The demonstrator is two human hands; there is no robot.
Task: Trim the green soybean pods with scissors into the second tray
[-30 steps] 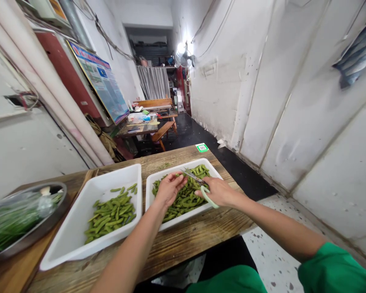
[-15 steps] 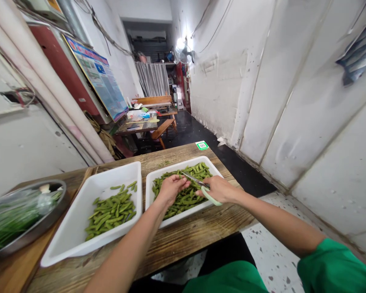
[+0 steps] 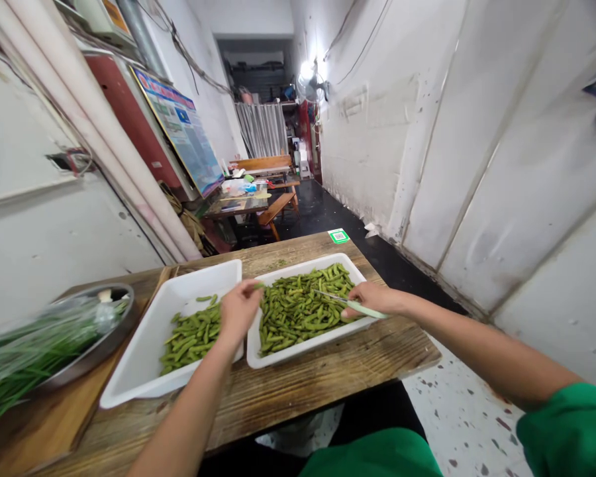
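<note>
My left hand (image 3: 240, 309) is over the near rims of the two white trays, where they stand side by side. Its fingers pinch a green edamame pod (image 3: 259, 285). My right hand (image 3: 375, 299) grips scissors with pale green handles (image 3: 366, 310); their blades point left over the right tray (image 3: 278, 361). That tray is heaped with edamame pods (image 3: 305, 301). In the left tray (image 3: 129, 391) lies a smaller pile of pods (image 3: 191, 336), partly hidden behind my left hand and forearm.
Both trays rest on a wooden table (image 3: 298, 401). At the left is a metal bowl (image 3: 87, 361) of bagged long green leaves (image 3: 54, 344). A green QR card (image 3: 338, 236) lies at the far edge. Another table (image 3: 238, 205) and a bench (image 3: 277, 209) stand beyond.
My left hand has moved left, away from the scissors, with a pod in its fingers. My right hand stays over the right tray, scissors now lower and flatter. The view has shifted slightly.
</note>
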